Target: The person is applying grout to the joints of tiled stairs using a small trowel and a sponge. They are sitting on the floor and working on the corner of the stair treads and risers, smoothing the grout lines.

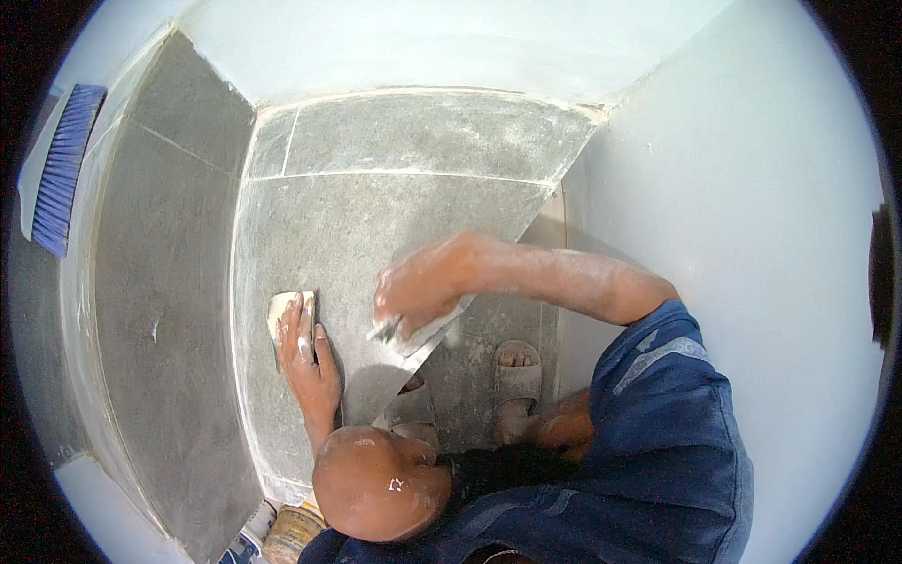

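Observation:
My left hand [307,362] lies with its fingers stretched over a cream, flat rectangular pad [280,305], pressing it against the grey tiled surface [329,221]. White residue coats the fingers. To the right, my right hand [418,287] is closed around a flat, pale tool [430,335] with a short grey end showing by the fingertips. Motion blurs this hand, and its grip covers most of the tool, so its exact kind does not show. The tool is close over the tile, near the diagonal edge of the surface.
White dusty lines run along the tile joints. A blue-bristled broom head [66,169] is at the far left. A stained yellowish bucket [293,534] stands at the lower left. My sandalled feet [517,362] are on the grey floor beyond the diagonal edge. Pale walls [742,207] enclose the space.

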Demonstrator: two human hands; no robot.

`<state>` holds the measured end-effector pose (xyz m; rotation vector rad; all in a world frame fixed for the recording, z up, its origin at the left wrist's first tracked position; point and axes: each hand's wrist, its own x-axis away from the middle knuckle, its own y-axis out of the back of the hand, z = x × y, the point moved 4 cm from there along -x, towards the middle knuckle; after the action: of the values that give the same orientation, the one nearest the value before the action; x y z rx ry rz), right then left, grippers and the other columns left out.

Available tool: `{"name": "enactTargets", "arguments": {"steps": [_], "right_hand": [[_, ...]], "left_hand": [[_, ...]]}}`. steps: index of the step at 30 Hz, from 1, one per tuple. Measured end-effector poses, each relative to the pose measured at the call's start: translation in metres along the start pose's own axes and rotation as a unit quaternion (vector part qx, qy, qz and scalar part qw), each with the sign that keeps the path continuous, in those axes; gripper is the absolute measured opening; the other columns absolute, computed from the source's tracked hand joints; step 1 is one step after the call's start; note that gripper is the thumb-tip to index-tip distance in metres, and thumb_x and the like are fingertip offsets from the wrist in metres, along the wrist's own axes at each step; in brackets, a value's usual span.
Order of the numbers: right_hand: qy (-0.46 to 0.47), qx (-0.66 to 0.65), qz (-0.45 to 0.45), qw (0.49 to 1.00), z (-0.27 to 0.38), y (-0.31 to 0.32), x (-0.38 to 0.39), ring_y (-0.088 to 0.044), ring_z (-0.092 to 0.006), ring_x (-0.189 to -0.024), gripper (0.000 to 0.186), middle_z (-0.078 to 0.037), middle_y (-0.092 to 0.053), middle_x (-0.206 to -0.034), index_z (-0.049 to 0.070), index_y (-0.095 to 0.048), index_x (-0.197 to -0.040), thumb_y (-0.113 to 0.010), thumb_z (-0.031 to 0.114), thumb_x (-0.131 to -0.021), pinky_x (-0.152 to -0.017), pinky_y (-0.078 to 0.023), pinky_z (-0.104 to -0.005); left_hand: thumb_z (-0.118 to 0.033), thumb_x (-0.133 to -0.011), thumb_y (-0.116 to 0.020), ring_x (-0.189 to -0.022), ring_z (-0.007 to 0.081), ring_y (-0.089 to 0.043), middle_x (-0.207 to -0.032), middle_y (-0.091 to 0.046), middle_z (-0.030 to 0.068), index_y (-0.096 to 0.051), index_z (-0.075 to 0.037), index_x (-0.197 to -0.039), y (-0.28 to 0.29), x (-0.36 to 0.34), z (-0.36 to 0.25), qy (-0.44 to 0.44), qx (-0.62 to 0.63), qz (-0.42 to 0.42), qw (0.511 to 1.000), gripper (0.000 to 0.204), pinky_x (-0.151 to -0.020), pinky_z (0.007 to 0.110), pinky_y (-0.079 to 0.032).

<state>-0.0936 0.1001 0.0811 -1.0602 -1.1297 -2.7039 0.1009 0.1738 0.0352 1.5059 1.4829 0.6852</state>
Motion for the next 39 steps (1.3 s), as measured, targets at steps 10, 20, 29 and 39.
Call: {"name": "enactTargets", "arguments": {"steps": [10, 20, 29, 39], "right_hand": [[-0.298, 0.129, -0.336, 0.884, -0.117, 0.127, 0.045, -0.063, -0.0221, -0.099, 0.024, -0.01, -0.067, -0.102, 0.011, -0.067, -0.108, -0.05, 0.01, -0.091, -0.09, -0.052, -0.0365], [-0.381, 0.057, -0.279, 0.88, -0.142, 0.055, 0.082, -0.061, -0.0259, -0.07, 0.017, -0.013, -0.066, -0.076, 0.002, -0.067, -0.085, -0.055, -0.005, -0.076, -0.065, -0.05, -0.0417], [-0.509, -0.004, 0.066, 0.858, -0.127, -0.039, 0.124, -0.059, -0.0231, -0.06, 0.015, -0.014, -0.066, -0.074, -0.004, -0.065, -0.084, -0.062, 0.009, -0.077, -0.056, -0.048, -0.0401], [-0.504, 0.053, -0.252, 0.825, -0.183, 0.055, 0.134, -0.065, -0.0319, -0.079, 0.032, -0.021, -0.068, -0.087, -0.006, -0.066, -0.091, -0.059, 0.024, -0.081, -0.074, -0.051, -0.0444]], "left_hand": [[-0.013, -0.095, -0.044, -0.13, 0.0343, -0.041, -0.135, -0.051, 0.0145, -0.053, 0.0, -0.128, 0.005, -0.002, -0.001, -0.004, 0.011, -0.009, 1.0, 0.037, -0.111, 0.046, -0.024], [-0.018, -0.098, -0.041, -0.132, 0.033, -0.039, -0.136, -0.05, 0.0136, -0.05, -0.001, -0.131, 0.01, -0.005, -0.002, 0.035, 0.053, 0.027, 0.998, 0.039, -0.113, 0.048, -0.022], [-0.026, -0.1, -0.034, -0.135, 0.0331, -0.035, -0.139, -0.047, 0.0149, -0.047, -0.002, -0.135, 0.009, -0.005, 0.019, 0.023, 0.187, 0.128, 0.974, 0.044, -0.113, 0.048, -0.021], [-0.024, -0.098, -0.034, -0.133, 0.0339, -0.037, -0.138, -0.048, 0.0163, -0.048, -0.001, -0.133, 0.013, -0.005, 0.033, 0.006, 0.218, 0.132, 0.967, 0.044, -0.113, 0.046, -0.021]]}}
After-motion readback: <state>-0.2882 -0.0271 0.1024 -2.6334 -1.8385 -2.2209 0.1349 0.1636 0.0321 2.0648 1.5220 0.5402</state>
